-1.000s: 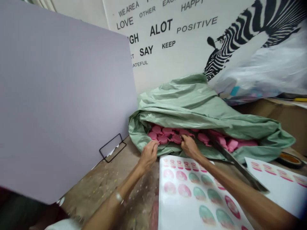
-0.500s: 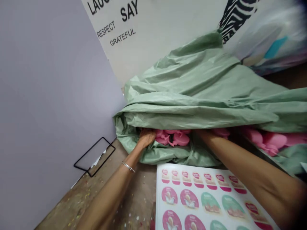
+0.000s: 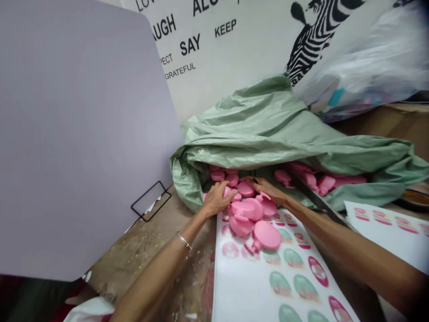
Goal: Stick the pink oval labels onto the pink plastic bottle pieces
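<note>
A heap of pink plastic bottles, rounded and flat with narrow capped necks, spills from the mouth of a green sack onto a printed sticker sheet. My left hand rests against the heap's left side, fingers apart and touching the bottles. On the other side, my right hand curves around the back of the heap, its fingers stretched and partly hidden behind bottles. One bottle lies nearest me on the sheet. More pink bottles show inside the sack to the right.
A pale panel stands at the left, with a black wire frame by its foot. A second sticker sheet lies at the right. Behind it are a cardboard box and a clear plastic bag. The brown table is speckled.
Both hands have come out from inside the sack toward me, bringing a heap of pink bottles onto the sticker sheet. The view has shifted, showing more wall and the second sheet.
</note>
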Action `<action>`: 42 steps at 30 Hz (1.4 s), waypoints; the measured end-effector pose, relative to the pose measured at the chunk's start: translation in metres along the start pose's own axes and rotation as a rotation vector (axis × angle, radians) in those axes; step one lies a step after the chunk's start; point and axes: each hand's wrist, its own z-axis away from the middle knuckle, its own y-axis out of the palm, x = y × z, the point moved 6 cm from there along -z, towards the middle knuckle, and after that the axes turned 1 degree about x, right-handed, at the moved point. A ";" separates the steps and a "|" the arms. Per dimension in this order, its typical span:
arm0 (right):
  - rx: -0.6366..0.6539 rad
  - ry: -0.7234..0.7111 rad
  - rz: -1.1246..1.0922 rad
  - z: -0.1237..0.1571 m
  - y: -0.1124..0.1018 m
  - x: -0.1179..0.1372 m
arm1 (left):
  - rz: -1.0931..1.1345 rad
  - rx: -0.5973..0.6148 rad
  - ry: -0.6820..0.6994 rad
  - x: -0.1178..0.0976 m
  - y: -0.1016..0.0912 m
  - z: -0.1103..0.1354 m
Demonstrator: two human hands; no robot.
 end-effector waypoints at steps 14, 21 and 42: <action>0.142 0.052 0.299 0.162 -0.068 0.062 | 0.176 -0.263 -0.100 -0.080 -0.020 0.154; 0.327 0.124 0.478 0.184 -0.032 0.054 | 0.748 0.238 -0.462 -0.111 0.091 0.224; 0.499 0.357 -0.117 0.237 0.019 0.111 | 1.101 -0.421 -0.513 -0.084 0.057 0.235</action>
